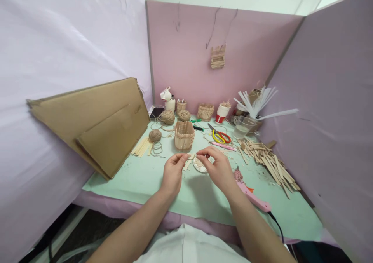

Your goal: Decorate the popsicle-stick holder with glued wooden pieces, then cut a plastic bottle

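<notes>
We can't make out the small strip (191, 157) betw. our fingertips, too tiny; dish (201, 164) partly hidden by R hand (214, 162); our forearms & the glue gun's cord (276, 224) run out of view.

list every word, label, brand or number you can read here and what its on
No text can be read here.
Red-and-white cup: pale marks on the red part, too small and blurred to read.
Pink glue gun: no lettering can be made out.
Cardboard: no print can be made out.
</notes>
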`<action>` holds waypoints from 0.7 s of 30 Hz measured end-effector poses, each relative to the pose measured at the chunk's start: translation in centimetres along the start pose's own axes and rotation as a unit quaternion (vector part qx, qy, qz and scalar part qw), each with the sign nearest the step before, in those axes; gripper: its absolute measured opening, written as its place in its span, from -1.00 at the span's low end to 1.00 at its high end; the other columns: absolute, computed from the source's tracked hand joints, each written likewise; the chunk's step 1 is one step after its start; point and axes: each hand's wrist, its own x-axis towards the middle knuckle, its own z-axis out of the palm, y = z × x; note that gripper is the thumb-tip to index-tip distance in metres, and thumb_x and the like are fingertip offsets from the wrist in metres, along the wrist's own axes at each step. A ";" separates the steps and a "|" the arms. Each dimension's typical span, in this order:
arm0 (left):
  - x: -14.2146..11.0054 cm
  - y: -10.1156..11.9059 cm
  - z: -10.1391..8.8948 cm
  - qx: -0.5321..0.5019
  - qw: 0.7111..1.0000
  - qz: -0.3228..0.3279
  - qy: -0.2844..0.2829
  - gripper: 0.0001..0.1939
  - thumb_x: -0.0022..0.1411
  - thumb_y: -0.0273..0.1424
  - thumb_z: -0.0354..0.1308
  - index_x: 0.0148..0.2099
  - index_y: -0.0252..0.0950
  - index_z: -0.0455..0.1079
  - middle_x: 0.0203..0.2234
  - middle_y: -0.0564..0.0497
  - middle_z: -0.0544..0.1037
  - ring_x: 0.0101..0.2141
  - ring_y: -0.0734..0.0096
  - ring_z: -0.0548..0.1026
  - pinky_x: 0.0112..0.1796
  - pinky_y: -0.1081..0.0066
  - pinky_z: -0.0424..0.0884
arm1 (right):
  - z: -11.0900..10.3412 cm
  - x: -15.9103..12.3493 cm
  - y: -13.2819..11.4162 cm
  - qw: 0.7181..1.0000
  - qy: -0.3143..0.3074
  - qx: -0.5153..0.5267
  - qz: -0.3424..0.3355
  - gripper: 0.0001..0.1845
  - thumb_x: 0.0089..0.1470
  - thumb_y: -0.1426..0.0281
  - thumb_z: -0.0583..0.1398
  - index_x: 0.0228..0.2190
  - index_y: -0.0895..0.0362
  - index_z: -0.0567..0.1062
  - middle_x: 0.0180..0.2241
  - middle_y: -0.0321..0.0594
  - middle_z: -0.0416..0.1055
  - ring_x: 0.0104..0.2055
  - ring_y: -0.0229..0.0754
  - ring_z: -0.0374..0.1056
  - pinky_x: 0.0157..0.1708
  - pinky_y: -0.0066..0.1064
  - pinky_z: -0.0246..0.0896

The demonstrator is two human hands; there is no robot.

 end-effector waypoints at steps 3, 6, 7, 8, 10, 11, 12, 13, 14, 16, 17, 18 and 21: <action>0.0 0.0 -0.1 -0.003 1.000 0.009 0.002 -0.75 -0.08 -0.25 0.40 -0.38 -0.32 0.53 -0.48 0.04 0.53 -0.42 0.52 0.34 -0.31 0.47 0.24 | 0.7 0.5 0.1 1.000 -0.011 0.009 0.005 -0.85 0.11 0.34 0.18 -0.44 0.09 0.52 -0.41 -0.22 0.46 -0.31 -0.17 0.33 -0.22 -0.32 0.18; 0.0 0.1 -0.2 -0.008 1.000 0.016 -0.001 -0.77 -0.06 -0.27 0.39 -0.39 -0.31 0.52 -0.46 0.03 0.54 -0.40 0.49 0.37 -0.27 0.46 0.25 | 0.8 0.6 -0.1 1.000 -0.012 0.012 0.011 -0.84 0.10 0.33 0.18 -0.46 0.10 0.51 -0.43 -0.23 0.46 -0.34 -0.17 0.32 -0.23 -0.33 0.18; 0.0 0.1 -0.2 -0.008 1.000 0.018 -0.002 -0.78 -0.05 -0.27 0.39 -0.40 -0.31 0.52 -0.47 0.04 0.54 -0.39 0.49 0.38 -0.27 0.46 0.26 | 0.9 0.6 -0.2 1.000 -0.011 0.013 0.012 -0.84 0.09 0.32 0.18 -0.46 0.10 0.50 -0.43 -0.23 0.46 -0.34 -0.18 0.32 -0.24 -0.33 0.18; 0.0 0.2 -0.2 -0.007 1.000 0.020 -0.002 -0.78 -0.05 -0.27 0.39 -0.40 -0.31 0.51 -0.48 0.05 0.53 -0.40 0.48 0.38 -0.27 0.45 0.26 | 1.0 0.6 -0.3 1.000 -0.012 0.014 0.014 -0.83 0.09 0.31 0.18 -0.47 0.10 0.50 -0.44 -0.23 0.46 -0.35 -0.18 0.32 -0.25 -0.34 0.19; -0.1 0.2 -0.2 -0.004 1.000 0.022 -0.003 -0.77 -0.06 -0.26 0.39 -0.41 -0.30 0.51 -0.51 0.06 0.51 -0.41 0.48 0.37 -0.28 0.44 0.26 | 1.3 0.7 -0.5 1.000 -0.015 0.014 0.020 -0.82 0.10 0.31 0.16 -0.48 0.10 0.48 -0.44 -0.23 0.46 -0.36 -0.18 0.32 -0.27 -0.35 0.19; -0.1 0.1 -0.2 -0.002 1.000 0.022 -0.003 -0.77 -0.06 -0.26 0.39 -0.41 -0.30 0.51 -0.51 0.06 0.50 -0.41 0.48 0.37 -0.29 0.44 0.26 | 1.4 0.7 -0.5 0.999 -0.017 0.013 0.023 -0.82 0.10 0.31 0.15 -0.48 0.10 0.47 -0.44 -0.22 0.45 -0.35 -0.18 0.32 -0.28 -0.35 0.18; -0.2 0.0 -0.2 0.001 1.000 0.023 -0.004 -0.77 -0.06 -0.26 0.39 -0.41 -0.30 0.50 -0.52 0.07 0.49 -0.42 0.49 0.36 -0.29 0.45 0.25 | 1.5 0.7 -0.5 0.999 -0.018 0.012 0.026 -0.82 0.11 0.32 0.15 -0.48 0.10 0.46 -0.44 -0.22 0.45 -0.35 -0.18 0.32 -0.29 -0.36 0.18; -0.3 -0.2 -0.2 0.006 1.000 0.023 -0.005 -0.77 -0.05 -0.25 0.39 -0.41 -0.30 0.50 -0.52 0.07 0.49 -0.43 0.49 0.35 -0.31 0.45 0.25 | 1.6 0.7 -0.4 0.999 -0.019 0.010 0.029 -0.82 0.11 0.33 0.14 -0.48 0.11 0.46 -0.44 -0.22 0.45 -0.35 -0.18 0.32 -0.30 -0.36 0.18; -0.3 -0.3 -0.3 0.013 1.000 0.022 -0.007 -0.76 -0.05 -0.25 0.38 -0.40 -0.30 0.50 -0.51 0.07 0.49 -0.43 0.50 0.34 -0.32 0.46 0.25 | 1.6 0.6 -0.3 0.999 -0.018 0.009 0.032 -0.81 0.10 0.33 0.13 -0.49 0.11 0.45 -0.44 -0.22 0.44 -0.35 -0.18 0.32 -0.30 -0.37 0.18; -0.1 -0.3 -0.6 0.035 0.999 0.024 -0.008 -0.74 -0.01 -0.24 0.35 -0.33 -0.30 0.50 -0.45 0.05 0.49 -0.41 0.50 0.34 -0.33 0.46 0.25 | 1.3 0.6 -0.2 0.999 -0.010 0.009 0.036 -0.81 0.10 0.33 0.13 -0.50 0.11 0.44 -0.45 -0.23 0.44 -0.36 -0.19 0.32 -0.31 -0.37 0.17; 0.2 -0.1 -0.9 0.050 0.998 0.033 -0.007 -0.72 0.01 -0.23 0.33 -0.27 -0.30 0.49 -0.40 0.03 0.50 -0.38 0.48 0.36 -0.31 0.46 0.26 | 1.0 0.6 -0.1 0.999 -0.005 0.010 0.039 -0.81 0.10 0.33 0.13 -0.50 0.11 0.44 -0.45 -0.23 0.44 -0.37 -0.19 0.31 -0.31 -0.37 0.17; 0.8 0.3 -1.2 0.069 0.997 0.045 -0.006 -0.69 0.02 -0.24 0.32 -0.21 -0.29 0.46 -0.34 0.00 0.50 -0.33 0.46 0.39 -0.28 0.45 0.29 | 0.7 0.6 0.0 0.999 0.000 0.010 0.042 -0.81 0.10 0.32 0.13 -0.50 0.11 0.44 -0.46 -0.23 0.44 -0.37 -0.19 0.31 -0.32 -0.37 0.17; 3.7 2.4 -2.5 0.168 0.981 0.090 -0.016 -0.42 -0.08 -0.28 0.39 0.00 -0.29 0.33 -0.10 -0.13 0.44 -0.11 0.28 0.42 -0.13 0.35 0.34 | -0.9 0.5 0.2 0.999 0.011 -0.002 0.053 -0.81 0.09 0.30 0.14 -0.49 0.11 0.45 -0.45 -0.23 0.44 -0.37 -0.18 0.30 -0.31 -0.36 0.16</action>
